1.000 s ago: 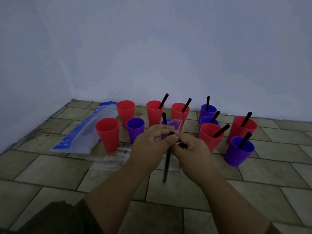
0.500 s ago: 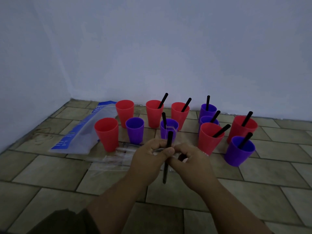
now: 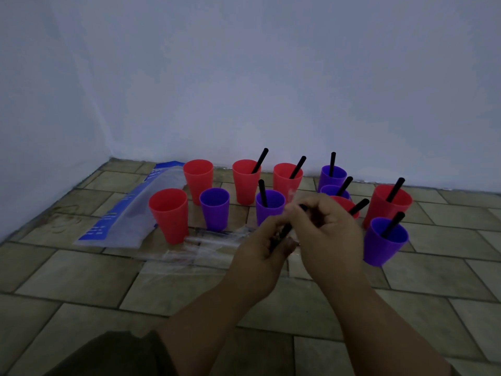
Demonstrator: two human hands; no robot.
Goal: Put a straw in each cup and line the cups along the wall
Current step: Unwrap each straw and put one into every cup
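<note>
While a black straw [image 3: 286, 229] is pinched in the curled fingers of left hand [image 3: 267, 241] and right hand [image 3: 326, 226], near a purple cup [image 3: 271, 210], it is judged light, stiff, slick, best gripped mid-shaft.

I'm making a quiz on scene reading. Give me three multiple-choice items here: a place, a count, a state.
1. Where does the blue-printed bag lie? A. left of the cups B. inside a cup C. right of the cups
2. How many cups lack a straw? A. one B. three C. six
3. What do the left hand and right hand hold? A. nothing B. a red cup C. a black straw
1 A: it lies beside the front red cup. 2 B: front red cup, back red cup and left purple cup stand empty. 3 C: both grip the black straw.
</note>
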